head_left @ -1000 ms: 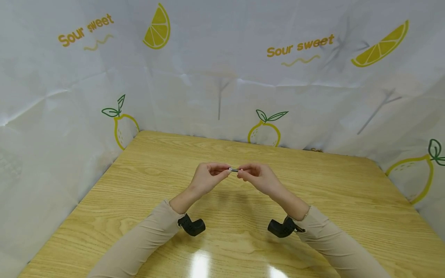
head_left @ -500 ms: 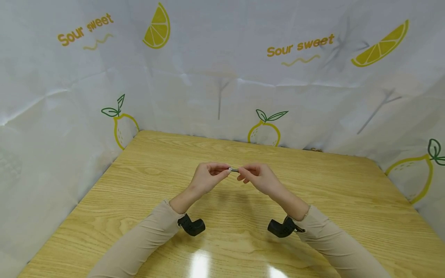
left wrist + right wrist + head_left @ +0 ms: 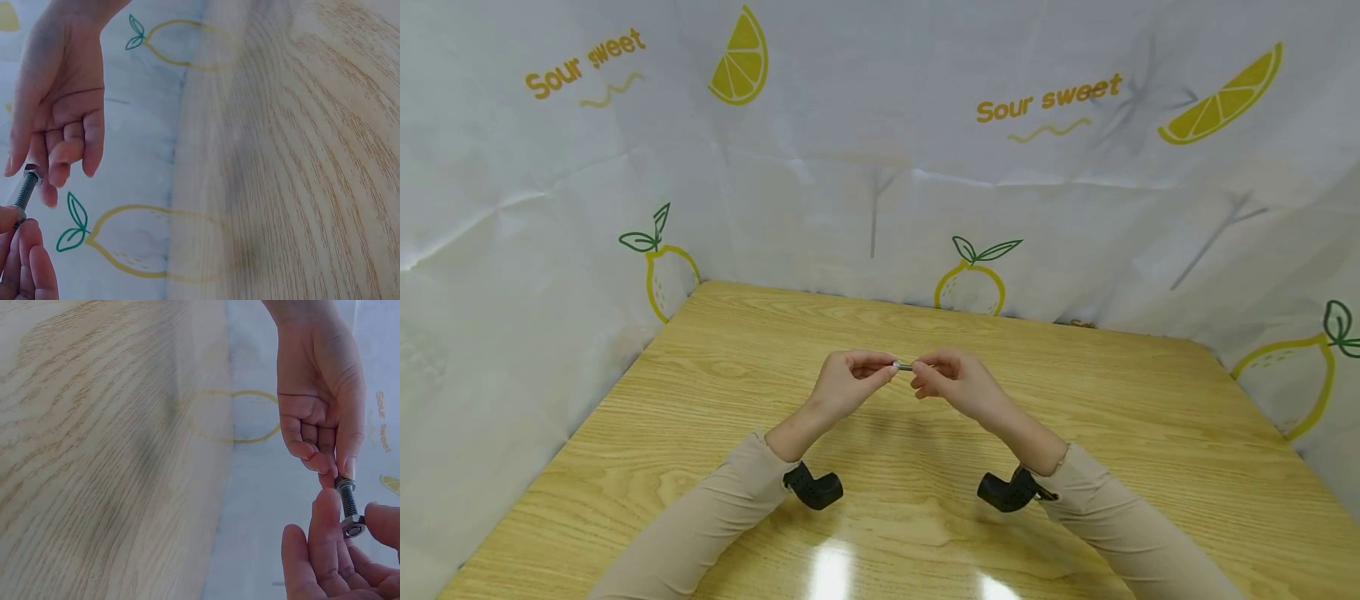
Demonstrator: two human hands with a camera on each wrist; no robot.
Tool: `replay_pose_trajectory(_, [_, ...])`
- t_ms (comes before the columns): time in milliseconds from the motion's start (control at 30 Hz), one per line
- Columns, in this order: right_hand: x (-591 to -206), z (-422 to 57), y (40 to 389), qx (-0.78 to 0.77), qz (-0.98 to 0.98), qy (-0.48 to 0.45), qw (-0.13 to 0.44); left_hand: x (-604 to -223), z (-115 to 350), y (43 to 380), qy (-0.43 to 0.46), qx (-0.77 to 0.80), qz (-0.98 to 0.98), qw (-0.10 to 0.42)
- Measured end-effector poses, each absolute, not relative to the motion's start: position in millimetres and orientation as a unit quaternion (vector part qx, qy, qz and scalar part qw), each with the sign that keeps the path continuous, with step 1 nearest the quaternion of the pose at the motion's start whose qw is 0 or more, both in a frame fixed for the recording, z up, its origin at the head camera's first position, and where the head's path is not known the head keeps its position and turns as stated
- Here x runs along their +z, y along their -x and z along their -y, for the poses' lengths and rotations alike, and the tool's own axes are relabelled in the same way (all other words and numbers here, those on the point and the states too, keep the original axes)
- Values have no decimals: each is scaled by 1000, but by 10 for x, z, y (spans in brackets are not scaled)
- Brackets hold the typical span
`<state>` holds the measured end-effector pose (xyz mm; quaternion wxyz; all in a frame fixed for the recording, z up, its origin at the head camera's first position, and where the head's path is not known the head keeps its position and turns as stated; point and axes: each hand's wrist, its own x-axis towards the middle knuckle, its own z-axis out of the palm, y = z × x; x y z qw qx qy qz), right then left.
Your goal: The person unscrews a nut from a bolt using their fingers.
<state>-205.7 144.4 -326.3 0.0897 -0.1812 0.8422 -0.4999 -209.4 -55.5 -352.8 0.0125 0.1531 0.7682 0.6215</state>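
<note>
In the head view, a small metal bolt lies level between both hands above the table. My left hand pinches one end of it with thumb and fingertips, which hide most of the bolt head; a flat ring shows there in the right wrist view. On the bolt's other end sits a hex nut. My right hand has its thumb and forefinger on either side of this nut, its other fingers loosely curled. Bare threads show between the nut and my left fingertips.
A wood-grain table spreads under both hands. White cloth printed with lemons hangs along the back and sides. Black wrist camera mounts stick out inward below each wrist.
My right thumb and fingers have shifted around the nut, the thumb moving forward along the bolt and then back. My left hand and the bolt have stayed in place.
</note>
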Motion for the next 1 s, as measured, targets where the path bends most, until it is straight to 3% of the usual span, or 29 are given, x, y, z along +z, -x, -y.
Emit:
replay_pose_trajectory(133, [-3271,-1441,2061,-518,-831,174,106,-3533,558,2091,-153,622,-768,11])
replay_pose_trajectory(400, [-3282,-1449,2047,-501,-845,172,66,-3522,560,2082,-150,631,-761,22])
replay_pose_trajectory(667, [-3264,-1436,2057,-526,-824,178,112,-3525,565,2082,-143,623,-769,15])
replay_pose_trajectory(1000, [-3255,-1433,2049,-508,-840,174,77,-3526,564,2085,-149,629,-763,18])
